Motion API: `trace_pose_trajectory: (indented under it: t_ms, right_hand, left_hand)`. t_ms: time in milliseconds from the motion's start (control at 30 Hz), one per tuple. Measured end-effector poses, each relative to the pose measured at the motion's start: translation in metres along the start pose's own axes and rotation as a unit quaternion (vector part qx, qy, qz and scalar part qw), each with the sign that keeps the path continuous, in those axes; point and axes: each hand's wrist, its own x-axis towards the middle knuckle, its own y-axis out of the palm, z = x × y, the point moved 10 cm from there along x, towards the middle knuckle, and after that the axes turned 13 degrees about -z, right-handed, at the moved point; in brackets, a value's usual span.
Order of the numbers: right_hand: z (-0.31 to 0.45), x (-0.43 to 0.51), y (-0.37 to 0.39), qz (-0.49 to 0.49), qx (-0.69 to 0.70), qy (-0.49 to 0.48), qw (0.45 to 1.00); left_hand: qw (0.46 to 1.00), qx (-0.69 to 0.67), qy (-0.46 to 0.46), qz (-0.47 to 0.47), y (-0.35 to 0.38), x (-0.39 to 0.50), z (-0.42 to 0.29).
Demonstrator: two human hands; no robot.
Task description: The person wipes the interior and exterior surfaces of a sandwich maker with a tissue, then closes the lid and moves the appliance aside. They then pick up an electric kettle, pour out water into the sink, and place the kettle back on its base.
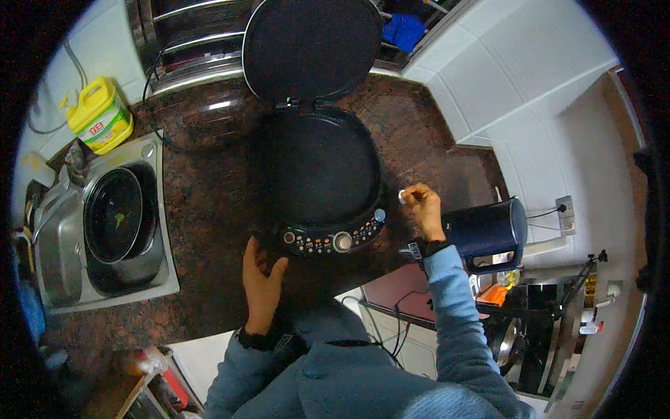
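Note:
A round black electric baking pan (319,167) lies on the dark speckled countertop in front of me, its lid (313,47) raised and leaning back on the hinge. Buttons and a round knob (342,241) line its front control panel. My left hand (261,285) rests near the panel's left end, thumb and fingers apart, holding nothing. To the right of the pan, my right hand (423,207) pinches a small white object (402,197) between its fingertips; what it is cannot be made out. Just beyond that wrist stands a dark blue electric kettle (484,230).
On the left, a steel sink (170,262) holds a black round pan (112,214) with a green scrap in it. A yellow detergent jug (99,115) stands behind the sink. A wall socket (566,214) with a plugged cord is at right; a metal rack (199,39) is behind.

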Motion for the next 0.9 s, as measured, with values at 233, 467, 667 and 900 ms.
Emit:
trace_pose_trajectory:
  t_ms: [233, 467, 667, 900]
  right_hand:
    - [0.018, -0.008, 0.028, -0.004, -0.088, -0.100, 0.991]
    - [0.075, -0.025, 0.068, 0.069, -0.311, -0.361, 0.877]
    - [0.042, 0.001, 0.073, 0.081, -0.359, -0.282, 0.886]
    - [-0.046, -0.009, -0.018, 0.000, 0.202, 0.261, 0.944]
  left_hand:
    - [0.998, 0.027, 0.025, 0.054, -0.005, 0.002, -0.003]
    - [0.999, 0.033, 0.015, 0.026, 0.007, 0.002, -0.005]
    - [0.997, 0.036, 0.064, -0.012, 0.015, 0.010, -0.020]
    - [0.988, 0.115, 0.102, -0.016, 0.014, 0.018, -0.029]
